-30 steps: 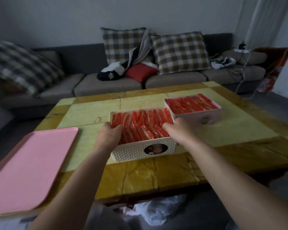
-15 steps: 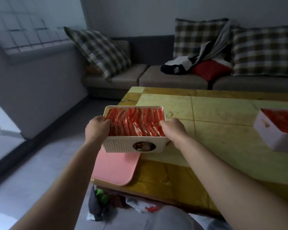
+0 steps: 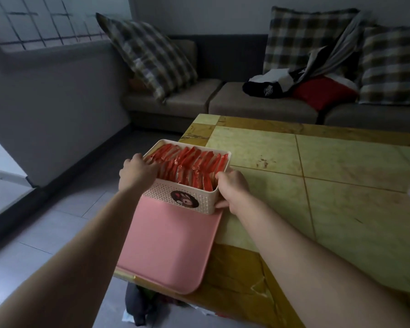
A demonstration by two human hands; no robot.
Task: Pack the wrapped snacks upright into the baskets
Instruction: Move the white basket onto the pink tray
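Head view, and we start at the left: our left hand (image 3: 137,174) grips the left end of the cream basket (image 3: 182,197), fingers curled over its rim. Inside, red wrapped snacks (image 3: 189,164) stand packed upright in rows. The basket sits over the far end of the pink tray (image 3: 168,245), at the left corner of the yellow table (image 3: 341,185); resting or lifted, we cannot tell. Our right hand (image 3: 234,190) clamps the basket's near right corner.
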